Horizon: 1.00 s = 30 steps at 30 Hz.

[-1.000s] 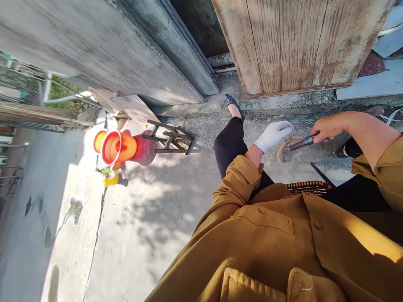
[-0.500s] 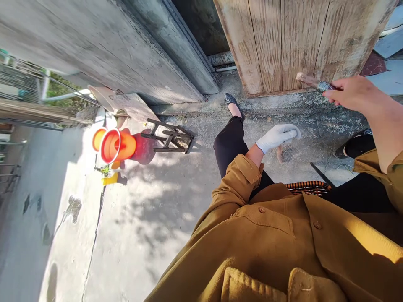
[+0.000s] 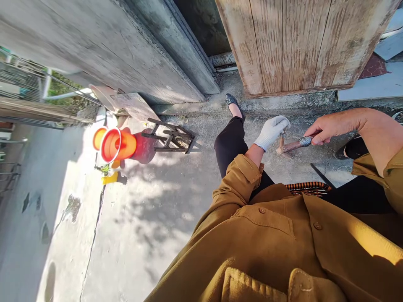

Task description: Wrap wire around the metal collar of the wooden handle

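Observation:
My right hand (image 3: 335,126) is bare and closed around the handle of a hammer (image 3: 294,146), with wire wound around the handle just ahead of the fingers. The hammer's end is low, just above or on the concrete ground, close to my left fingertips. My left hand (image 3: 271,132) wears a white knitted glove, its fingers pressed together. Whatever they pinch is hidden. A small tan piece is partly visible beneath the hammer's end; I cannot tell where one stops and the other starts.
A worn wooden panel (image 3: 292,50) stands ahead above a concrete ledge. Off to the left are a small dark wooden stool (image 3: 173,137) and orange-red buckets (image 3: 118,145) in sunlight. Part of a black-and-orange woven seat (image 3: 307,187) shows below me. A white slab (image 3: 371,88) lies at right.
My right hand has swung down from in front of the wooden panel, bringing the hammer beside my left hand. My gloved left hand has shifted slightly left and up.

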Each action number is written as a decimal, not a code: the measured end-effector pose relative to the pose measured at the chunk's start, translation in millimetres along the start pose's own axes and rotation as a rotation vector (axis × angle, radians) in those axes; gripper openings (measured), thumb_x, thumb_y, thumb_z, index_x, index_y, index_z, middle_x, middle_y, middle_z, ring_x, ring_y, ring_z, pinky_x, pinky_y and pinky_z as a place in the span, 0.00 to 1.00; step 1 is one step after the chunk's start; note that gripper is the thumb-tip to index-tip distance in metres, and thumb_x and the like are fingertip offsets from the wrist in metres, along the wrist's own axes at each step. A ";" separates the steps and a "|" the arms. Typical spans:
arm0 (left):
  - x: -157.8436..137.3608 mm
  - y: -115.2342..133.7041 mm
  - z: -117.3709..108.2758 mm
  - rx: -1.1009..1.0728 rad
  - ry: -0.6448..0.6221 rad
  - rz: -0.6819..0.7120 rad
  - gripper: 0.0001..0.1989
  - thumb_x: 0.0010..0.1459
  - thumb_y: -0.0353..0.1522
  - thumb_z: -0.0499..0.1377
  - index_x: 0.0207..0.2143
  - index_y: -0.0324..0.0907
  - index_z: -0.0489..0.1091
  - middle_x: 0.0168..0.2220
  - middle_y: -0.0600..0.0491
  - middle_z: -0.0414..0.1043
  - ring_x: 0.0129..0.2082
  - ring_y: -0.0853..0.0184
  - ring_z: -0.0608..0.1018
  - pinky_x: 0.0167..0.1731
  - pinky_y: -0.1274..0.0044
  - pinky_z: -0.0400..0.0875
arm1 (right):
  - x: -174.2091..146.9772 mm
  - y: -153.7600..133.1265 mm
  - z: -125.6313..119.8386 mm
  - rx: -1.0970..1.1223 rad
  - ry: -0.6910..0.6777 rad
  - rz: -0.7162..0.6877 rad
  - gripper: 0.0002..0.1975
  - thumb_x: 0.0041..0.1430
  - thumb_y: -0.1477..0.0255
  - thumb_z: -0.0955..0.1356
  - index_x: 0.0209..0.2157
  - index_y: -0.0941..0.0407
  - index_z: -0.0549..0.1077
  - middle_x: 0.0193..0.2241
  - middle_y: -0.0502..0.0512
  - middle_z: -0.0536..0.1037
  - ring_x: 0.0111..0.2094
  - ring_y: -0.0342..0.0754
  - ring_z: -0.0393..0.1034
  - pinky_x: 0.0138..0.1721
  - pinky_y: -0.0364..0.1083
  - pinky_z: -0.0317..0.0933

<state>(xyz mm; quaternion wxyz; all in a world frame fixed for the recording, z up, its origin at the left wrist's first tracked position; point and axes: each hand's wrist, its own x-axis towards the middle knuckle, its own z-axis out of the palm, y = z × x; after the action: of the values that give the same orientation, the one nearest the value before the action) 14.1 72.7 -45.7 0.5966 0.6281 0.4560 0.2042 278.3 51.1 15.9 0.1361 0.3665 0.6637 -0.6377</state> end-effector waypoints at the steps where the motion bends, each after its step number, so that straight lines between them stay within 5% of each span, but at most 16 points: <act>1: 2.2 -3.0 3.1 -0.014 -0.024 0.000 0.10 0.72 0.33 0.60 0.36 0.39 0.75 0.37 0.53 0.79 0.37 0.71 0.75 0.43 0.78 0.72 | -3.8 -2.9 -3.2 0.025 0.074 -0.026 0.19 0.64 0.50 0.76 0.40 0.52 0.81 0.28 0.49 0.75 0.32 0.48 0.66 0.39 0.49 0.60; 8: 1.6 -14.4 14.4 -0.020 -0.247 0.015 0.15 0.76 0.40 0.56 0.42 0.40 0.77 0.34 0.55 0.74 0.30 0.72 0.70 0.37 0.78 0.67 | -16.9 -1.9 -19.6 0.373 0.871 0.075 0.14 0.75 0.63 0.74 0.36 0.56 0.75 0.31 0.53 0.75 0.32 0.43 0.62 0.39 0.47 0.59; 13: -15.6 8.3 6.9 0.149 -0.372 0.060 0.16 0.76 0.40 0.55 0.44 0.40 0.79 0.43 0.50 0.81 0.40 0.69 0.76 0.48 0.76 0.71 | -12.9 -0.3 -21.3 0.438 1.005 0.209 0.15 0.78 0.63 0.73 0.36 0.56 0.74 0.33 0.57 0.78 0.33 0.43 0.64 0.40 0.47 0.62; 17: -26.7 20.8 2.7 0.172 -0.394 0.155 0.17 0.76 0.41 0.55 0.44 0.39 0.80 0.49 0.48 0.84 0.48 0.66 0.79 0.57 0.76 0.71 | -9.7 3.3 -26.1 0.001 0.917 0.474 0.17 0.78 0.58 0.70 0.39 0.56 0.78 0.37 0.62 0.83 0.37 0.50 0.71 0.42 0.51 0.62; 21: -24.7 15.3 1.1 0.137 -0.340 0.190 0.17 0.74 0.42 0.57 0.42 0.39 0.79 0.48 0.47 0.84 0.48 0.64 0.81 0.57 0.73 0.73 | 3.3 13.4 -23.4 -0.400 0.685 0.617 0.15 0.76 0.57 0.68 0.42 0.54 0.78 0.42 0.64 0.83 0.39 0.55 0.71 0.40 0.53 0.57; 27: -8.7 -6.3 0.2 0.090 -0.138 0.153 0.15 0.70 0.42 0.59 0.40 0.40 0.77 0.42 0.49 0.82 0.45 0.64 0.80 0.53 0.73 0.74 | 19.5 5.3 7.6 -0.215 -0.030 0.353 0.15 0.66 0.59 0.74 0.31 0.53 0.74 0.25 0.52 0.73 0.29 0.49 0.66 0.37 0.50 0.57; 30: -4.8 -10.8 1.1 0.092 -0.093 0.135 0.14 0.70 0.40 0.58 0.40 0.40 0.77 0.42 0.50 0.81 0.43 0.66 0.79 0.51 0.74 0.73 | 14.3 -6.3 14.0 -0.060 -0.143 0.121 0.18 0.63 0.54 0.76 0.31 0.53 0.75 0.25 0.50 0.71 0.29 0.47 0.64 0.37 0.50 0.58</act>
<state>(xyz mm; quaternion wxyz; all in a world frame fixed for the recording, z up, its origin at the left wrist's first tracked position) 9.1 66.8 -54.6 0.5724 0.6929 0.3936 0.1933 260.2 42.8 9.2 0.2322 0.3552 0.6479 -0.6325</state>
